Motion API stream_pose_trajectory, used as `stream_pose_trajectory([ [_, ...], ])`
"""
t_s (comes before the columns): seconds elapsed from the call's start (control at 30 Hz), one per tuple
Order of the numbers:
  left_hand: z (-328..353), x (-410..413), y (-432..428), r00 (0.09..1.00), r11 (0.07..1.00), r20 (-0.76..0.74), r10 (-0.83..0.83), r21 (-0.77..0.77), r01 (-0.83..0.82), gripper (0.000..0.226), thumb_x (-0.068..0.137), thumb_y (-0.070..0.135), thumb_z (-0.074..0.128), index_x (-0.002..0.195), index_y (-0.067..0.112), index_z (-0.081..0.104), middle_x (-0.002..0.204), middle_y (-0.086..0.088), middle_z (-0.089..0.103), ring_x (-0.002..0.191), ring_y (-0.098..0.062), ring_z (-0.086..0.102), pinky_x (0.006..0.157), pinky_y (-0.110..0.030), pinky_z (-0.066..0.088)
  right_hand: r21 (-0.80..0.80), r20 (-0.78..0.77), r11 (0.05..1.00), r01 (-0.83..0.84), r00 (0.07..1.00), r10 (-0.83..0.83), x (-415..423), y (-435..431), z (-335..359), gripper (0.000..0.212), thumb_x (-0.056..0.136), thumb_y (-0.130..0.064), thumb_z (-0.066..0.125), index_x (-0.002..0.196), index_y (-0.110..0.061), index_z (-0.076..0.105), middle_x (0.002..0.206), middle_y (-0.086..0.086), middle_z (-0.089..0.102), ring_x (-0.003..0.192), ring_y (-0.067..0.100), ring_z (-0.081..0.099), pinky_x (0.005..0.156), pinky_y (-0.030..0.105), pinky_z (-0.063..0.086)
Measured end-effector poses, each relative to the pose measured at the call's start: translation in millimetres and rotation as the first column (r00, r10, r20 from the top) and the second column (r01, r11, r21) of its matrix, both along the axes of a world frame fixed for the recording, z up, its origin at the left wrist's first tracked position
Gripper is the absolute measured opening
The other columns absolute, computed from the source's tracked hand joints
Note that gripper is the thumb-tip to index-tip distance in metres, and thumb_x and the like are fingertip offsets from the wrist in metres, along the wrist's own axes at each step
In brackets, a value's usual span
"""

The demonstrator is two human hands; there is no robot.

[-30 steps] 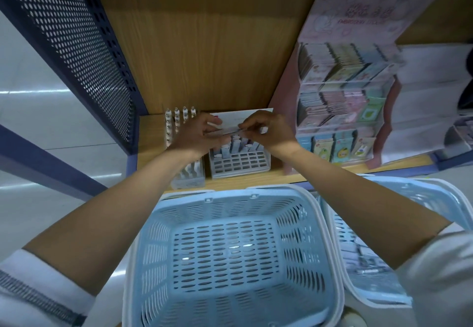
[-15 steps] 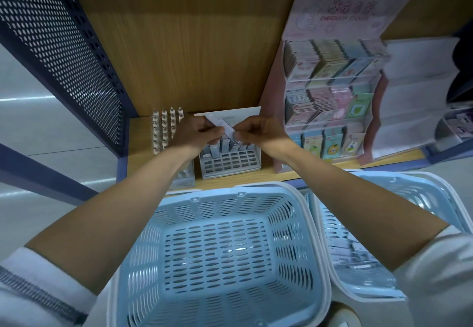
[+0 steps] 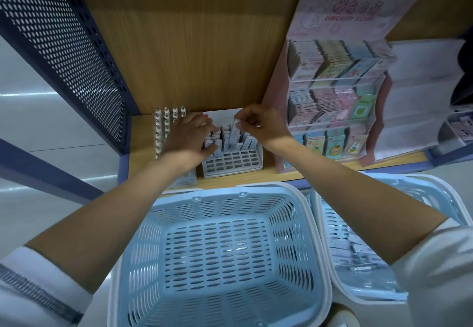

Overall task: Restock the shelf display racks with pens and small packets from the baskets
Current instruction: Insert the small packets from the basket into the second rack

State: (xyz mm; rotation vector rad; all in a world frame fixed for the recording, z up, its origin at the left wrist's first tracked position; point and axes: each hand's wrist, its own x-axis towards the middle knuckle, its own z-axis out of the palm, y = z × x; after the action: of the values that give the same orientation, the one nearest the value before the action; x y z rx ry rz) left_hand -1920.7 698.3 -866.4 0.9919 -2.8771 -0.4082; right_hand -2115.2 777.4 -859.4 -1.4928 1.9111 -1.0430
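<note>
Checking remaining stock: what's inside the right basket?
The basket holds flat pale packets on its floor. The right forearm and sleeve cover much of it, so anything else there is hidden.

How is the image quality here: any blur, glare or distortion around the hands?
Head view: wide-angle bending tilts the perforated panel and bows the blue basket rim; the left hand, the right hand and the packet it pinches over the white rack are slightly soft but readable; pale glare streaks the floor at left.
</note>
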Motion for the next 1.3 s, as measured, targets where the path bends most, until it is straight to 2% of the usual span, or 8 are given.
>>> stream_pose_trajectory([
  [0.1,-16.2,9.5,-3.0,0.977,0.99,0.2,-0.071,-0.103,0.093,0.069,0.092,0.053,0.053,0.152,0.028,0.027,0.164,0.0,0.0,0.149,-0.022,-0.011,0.119,-0.042,-0.008,0.054,-0.108,0.998,-0.02,0.994,0.026,-1.0,3.5,-14.2,0.007,0.085,-0.012,0.069,0.092,-0.014,0.067,0.083,-0.007,0.066,0.074,0.008,0.062,0.071,0.02,0.05],
  [0.17,-24.9,6.3,-4.0,0.96,0.986,0.275,-0.058,-0.136,0.098,0.07,0.095,0.055,0.045,0.154,0.032,0.015,0.162,0.0,-0.015,0.147,-0.023,-0.022,0.118,-0.045,-0.014,0.092,-0.196,0.994,-0.058,0.978,0.076,1.7,4.1,-24.0,0.008,0.086,-0.014,0.068,0.094,-0.015,0.067,0.085,-0.006,0.067,0.076,0.009,0.062,0.072,0.023,0.052],
  [0.37,-36.0,-0.5,-5.6,0.965,0.975,0.252,-0.077,-0.184,0.126,0.042,0.099,0.043,0.045,0.141,0.04,0.044,0.16,-0.004,-0.022,0.146,-0.027,-0.025,0.119,-0.05,-0.009,0.118,-0.335,0.991,-0.058,0.937,0.095,4.6,-0.7,-47.1,0.007,0.086,-0.018,0.067,0.092,-0.019,0.064,0.089,-0.003,0.068,0.081,0.014,0.063,0.071,0.034,0.054],
  [0.63,-34.6,2.3,-4.4,0.916,0.951,0.378,-0.135,-0.21,0.227,0.047,0.103,0.045,0.029,0.149,0.035,0.03,0.163,-0.005,-0.009,0.147,-0.026,-0.023,0.117,-0.055,-0.009,0.134,-0.399,0.989,-0.07,0.909,0.119,5.4,-1.0,-51.2,0.005,0.087,-0.017,0.066,0.091,-0.017,0.065,0.089,0.0,0.069,0.078,0.014,0.063,0.07,0.031,0.052],
  [0.8,-29.9,13.7,-10.6,0.975,0.968,0.187,-0.116,-0.197,0.153,0.049,0.101,0.045,0.03,0.144,0.026,0.044,0.163,-0.004,0.01,0.15,-0.023,-0.006,0.118,-0.049,-0.011,0.129,-0.427,0.989,-0.073,0.896,0.122,5.1,-2.4,-52.8,0.006,0.087,-0.016,0.065,0.093,-0.015,0.065,0.09,0.003,0.07,0.079,0.019,0.065,0.07,0.035,0.054],
  [0.97,-44.3,23.1,-12.9,0.992,0.956,0.037,-0.121,-0.266,0.127,0.071,0.099,0.052,0.01,0.127,0.017,0.064,0.152,-0.009,0.04,0.145,-0.029,0.027,0.115,-0.051,0.008,0.172,-0.472,0.979,-0.109,0.863,0.179,6.6,-6.8,-53.1,0.006,0.088,-0.017,0.065,0.093,-0.016,0.067,0.091,0.002,0.07,0.08,0.018,0.065,0.069,0.031,0.053],
  [1.17,-46.3,24.0,-12.9,0.994,0.957,-0.005,-0.105,-0.271,0.1,0.077,0.101,0.049,-0.001,0.128,0.014,0.063,0.152,-0.009,0.039,0.144,-0.028,0.029,0.115,-0.045,0.011,0.135,-0.529,0.984,-0.112,0.832,0.167,9.6,-7.8,-63.1,0.008,0.074,-0.007,0.075,0.079,-0.012,0.071,0.086,0.007,0.066,0.08,0.027,0.06,0.067,0.029,0.041],
  [1.3,-43.7,29.4,-15.7,0.998,0.973,-0.009,-0.065,-0.224,0.061,0.068,0.099,0.047,0.007,0.138,0.015,0.053,0.156,-0.005,0.032,0.148,-0.021,0.017,0.12,-0.043,0.003,0.102,-0.518,0.992,-0.072,0.848,0.115,9.9,-13.8,-64.6,0.009,0.071,-0.006,0.078,0.077,-0.013,0.075,0.081,0.008,0.065,0.08,0.03,0.06,0.07,0.038,0.048],
])
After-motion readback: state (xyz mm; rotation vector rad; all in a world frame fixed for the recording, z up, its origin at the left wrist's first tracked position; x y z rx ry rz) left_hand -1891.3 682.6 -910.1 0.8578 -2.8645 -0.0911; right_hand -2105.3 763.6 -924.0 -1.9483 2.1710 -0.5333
